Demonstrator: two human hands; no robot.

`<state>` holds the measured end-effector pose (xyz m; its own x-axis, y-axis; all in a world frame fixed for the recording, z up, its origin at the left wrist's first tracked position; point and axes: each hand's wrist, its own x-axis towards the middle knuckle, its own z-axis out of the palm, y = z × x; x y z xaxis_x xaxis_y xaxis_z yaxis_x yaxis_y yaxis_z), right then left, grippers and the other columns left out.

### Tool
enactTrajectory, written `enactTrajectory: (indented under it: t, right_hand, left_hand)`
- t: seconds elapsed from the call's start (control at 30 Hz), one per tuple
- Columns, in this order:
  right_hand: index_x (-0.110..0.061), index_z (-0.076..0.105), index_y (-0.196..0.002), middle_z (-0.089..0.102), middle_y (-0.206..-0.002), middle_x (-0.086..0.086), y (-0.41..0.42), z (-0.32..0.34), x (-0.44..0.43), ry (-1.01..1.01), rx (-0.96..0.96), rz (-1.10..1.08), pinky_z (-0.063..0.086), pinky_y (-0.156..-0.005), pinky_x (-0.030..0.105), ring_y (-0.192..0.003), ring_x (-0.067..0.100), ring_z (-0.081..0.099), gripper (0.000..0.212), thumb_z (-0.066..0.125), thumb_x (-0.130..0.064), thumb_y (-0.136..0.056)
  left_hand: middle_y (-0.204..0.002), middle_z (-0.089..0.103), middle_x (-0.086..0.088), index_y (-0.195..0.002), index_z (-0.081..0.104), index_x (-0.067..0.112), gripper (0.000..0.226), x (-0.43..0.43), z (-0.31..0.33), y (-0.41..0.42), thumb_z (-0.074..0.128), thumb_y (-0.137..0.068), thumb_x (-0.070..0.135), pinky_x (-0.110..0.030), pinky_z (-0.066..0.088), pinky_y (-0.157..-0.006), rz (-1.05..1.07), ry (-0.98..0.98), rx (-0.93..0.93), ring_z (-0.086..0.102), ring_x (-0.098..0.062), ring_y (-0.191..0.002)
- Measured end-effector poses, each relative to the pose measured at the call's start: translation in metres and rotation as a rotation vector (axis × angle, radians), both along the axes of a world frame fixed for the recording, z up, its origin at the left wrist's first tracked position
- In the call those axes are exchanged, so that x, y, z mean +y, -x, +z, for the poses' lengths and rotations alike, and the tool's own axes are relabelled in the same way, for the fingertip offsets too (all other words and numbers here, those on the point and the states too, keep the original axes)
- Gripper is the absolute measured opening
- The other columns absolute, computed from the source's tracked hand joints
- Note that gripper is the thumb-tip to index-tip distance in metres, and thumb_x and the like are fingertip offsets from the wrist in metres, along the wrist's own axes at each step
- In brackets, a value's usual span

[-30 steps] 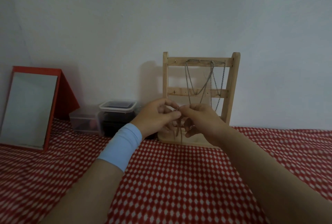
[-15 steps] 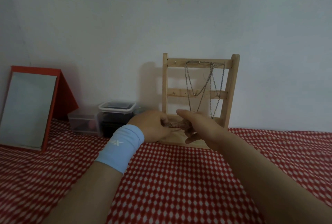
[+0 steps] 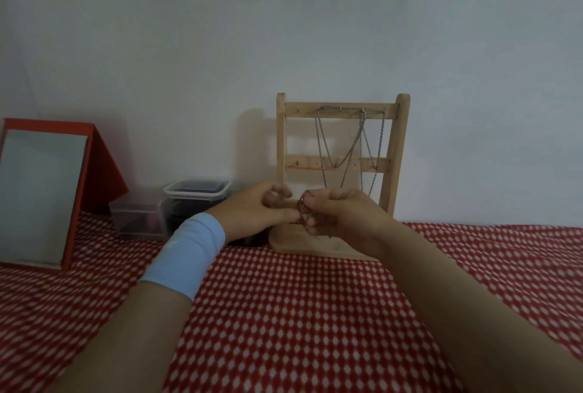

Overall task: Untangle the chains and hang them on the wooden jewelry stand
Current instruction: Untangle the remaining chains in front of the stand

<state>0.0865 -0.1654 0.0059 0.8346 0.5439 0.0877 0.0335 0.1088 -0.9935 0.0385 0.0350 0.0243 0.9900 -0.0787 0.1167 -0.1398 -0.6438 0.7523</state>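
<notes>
The wooden jewelry stand (image 3: 396, 152) stands upright against the wall at centre, on the checked cloth. Several silver chains (image 3: 348, 152) hang from the hooks of its top bar. In front of the stand's base a tangled chain (image 3: 303, 208) is bunched between my two hands. My left hand (image 3: 258, 209), with a light blue wristband, pinches the chain from the left. My right hand (image 3: 339, 219) is curled around the bunch from the right. Most of the tangled chain is hidden by my fingers.
A red-framed mirror (image 3: 41, 193) leans at the far left. Two clear plastic containers (image 3: 195, 195) sit left of the stand by the wall. The red and white checked cloth (image 3: 299, 313) covers the table.
My hands dropped from mid-stand height to the base, then rose slightly. The chain that dangled below them is now bunched between the fingers.
</notes>
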Motion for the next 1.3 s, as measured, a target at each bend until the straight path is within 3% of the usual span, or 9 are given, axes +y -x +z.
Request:
enactTrajectory:
  t: [0.13, 0.27, 0.4, 0.6, 0.73, 0.83, 1.03, 1.2, 1.3]
  right_hand:
    - [0.001, 0.073, -0.115, 0.075, -0.085, 0.015, 0.002, 0.002, 0.002, -0.004, -0.016, 0.001, 0.061, -0.067, 0.03, -0.073, 0.019, 0.072, 0.023, 0.067, -0.011, -0.095]
    - [-0.003, 0.074, -0.108, 0.074, -0.08, 0.009, 0.001, 0.003, 0.004, 0.025, -0.059, -0.074, 0.061, -0.062, 0.03, -0.061, 0.015, 0.065, 0.016, 0.068, -0.012, -0.095]
    - [-0.007, 0.07, -0.108, 0.057, -0.07, 0.001, 0.0, 0.0, 0.004, 0.044, -0.028, -0.037, 0.055, -0.057, 0.032, -0.049, 0.012, 0.045, 0.016, 0.061, -0.017, -0.101]
    - [-0.013, 0.07, -0.105, 0.037, -0.059, -0.004, -0.001, 0.005, -0.004, 0.233, -0.055, -0.022, 0.039, -0.048, 0.026, -0.049, 0.012, 0.031, 0.018, 0.054, -0.021, -0.106]
    - [-0.018, 0.075, -0.101, 0.067, -0.066, -0.009, 0.005, 0.007, -0.002, 0.401, -0.275, -0.11, 0.041, -0.048, 0.023, -0.052, 0.009, 0.051, 0.011, 0.064, -0.018, -0.099]
    - [-0.019, 0.077, -0.107, 0.078, -0.088, -0.004, 0.009, 0.011, 0.003, 0.269, -0.31, -0.169, 0.036, -0.041, 0.022, -0.05, 0.012, 0.056, 0.017, 0.062, -0.023, -0.1]
    - [-0.018, 0.081, -0.089, 0.079, -0.082, -0.001, 0.011, 0.011, 0.005, 0.321, -0.486, -0.253, 0.053, -0.059, 0.041, -0.052, 0.014, 0.056, 0.006, 0.08, -0.023, -0.087]
    - [-0.012, 0.071, -0.088, 0.063, -0.056, -0.013, 0.015, 0.015, 0.004, 0.379, -0.405, -0.107, 0.041, -0.047, 0.02, -0.046, 0.006, 0.048, 0.018, 0.064, -0.024, -0.099]
    - [-0.008, 0.062, -0.086, 0.061, -0.068, -0.005, 0.016, 0.013, 0.007, 0.463, -0.398, -0.017, 0.037, -0.049, 0.024, -0.054, 0.013, 0.048, 0.033, 0.045, -0.026, -0.108]
  left_hand:
    - [-0.092, 0.074, 0.001, -0.1, 0.067, 0.03, 0.022, -0.011, -0.001, -0.001, 0.077, -0.081, 0.03, -0.037, 0.058, -0.086, -0.026, 0.102, -0.142, 0.072, -0.015, -0.084]
    - [-0.083, 0.076, 0.008, -0.092, 0.073, 0.035, 0.009, -0.009, 0.002, 0.004, 0.07, -0.088, 0.027, -0.022, 0.057, -0.07, 0.004, 0.037, -0.176, 0.07, -0.009, -0.074]
    - [-0.082, 0.075, 0.002, -0.091, 0.073, 0.029, 0.02, -0.009, 0.0, 0.003, 0.055, -0.098, 0.025, -0.025, 0.057, -0.068, 0.046, -0.02, -0.219, 0.067, -0.01, -0.068]
    - [-0.084, 0.075, -0.007, -0.092, 0.07, 0.014, 0.028, -0.006, 0.0, 0.002, 0.047, -0.102, 0.025, -0.026, 0.055, -0.06, 0.135, 0.172, -0.259, 0.065, -0.014, -0.06]
    - [-0.08, 0.074, -0.006, -0.088, 0.068, 0.013, 0.027, -0.013, -0.001, 0.004, 0.048, -0.102, 0.024, -0.026, 0.057, -0.061, 0.108, 0.217, -0.199, 0.071, -0.019, -0.063]
    - [-0.076, 0.074, -0.002, -0.088, 0.067, 0.017, 0.027, -0.016, 0.0, 0.005, 0.045, -0.103, 0.023, -0.029, 0.057, -0.065, 0.066, 0.218, -0.175, 0.073, -0.021, -0.067]
    - [-0.074, 0.074, -0.002, -0.089, 0.071, 0.013, 0.028, -0.015, 0.001, 0.004, 0.05, -0.101, 0.028, -0.025, 0.056, -0.063, 0.051, 0.104, -0.184, 0.074, -0.018, -0.067]
    - [-0.078, 0.074, 0.006, -0.086, 0.072, 0.026, 0.022, -0.008, 0.0, 0.002, 0.054, -0.098, 0.03, -0.023, 0.053, -0.068, 0.064, -0.05, -0.31, 0.07, -0.008, -0.074]
    - [-0.082, 0.067, 0.007, -0.084, 0.06, 0.03, 0.022, -0.013, -0.001, 0.003, 0.047, -0.1, 0.033, -0.029, 0.051, -0.072, 0.076, -0.196, -0.348, 0.064, -0.01, -0.078]
